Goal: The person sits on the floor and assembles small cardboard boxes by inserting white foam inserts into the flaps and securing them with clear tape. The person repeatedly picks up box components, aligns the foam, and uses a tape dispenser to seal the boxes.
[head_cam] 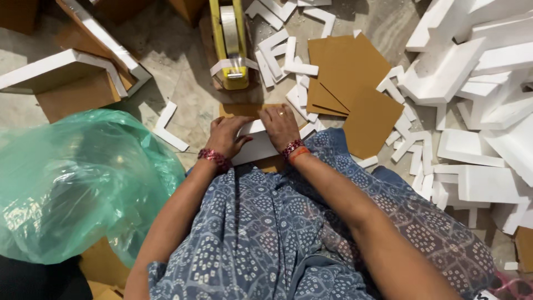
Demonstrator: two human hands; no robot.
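Seated on the floor, the person presses both hands down on a white foam block (252, 145) that rests on a brown cardboard piece (244, 110) just past the knees, close in where both arms can bear on it with little reach. The left hand (226, 135) lies over the block's left end, fingers curled down on its top edge, and the right hand (279, 125) lies flat over the right end, fingers together and stretched forward; both seem to be pinning the block to the cardboard rather than lifting it, though whether either hand truly grips an edge cannot be told. Just beyond the cardboard stands a yellow tape dispenser (229, 44), its tape end pointing back toward the hands, likely parked there to be within easy reach. To the right lies a loose stack of brown cardboard sheets (347, 83), and beyond it a heap of white foam pieces (477, 83), probably kept as stock on that side. A green plastic bag (78, 183) bulges at the left, near the left elbow
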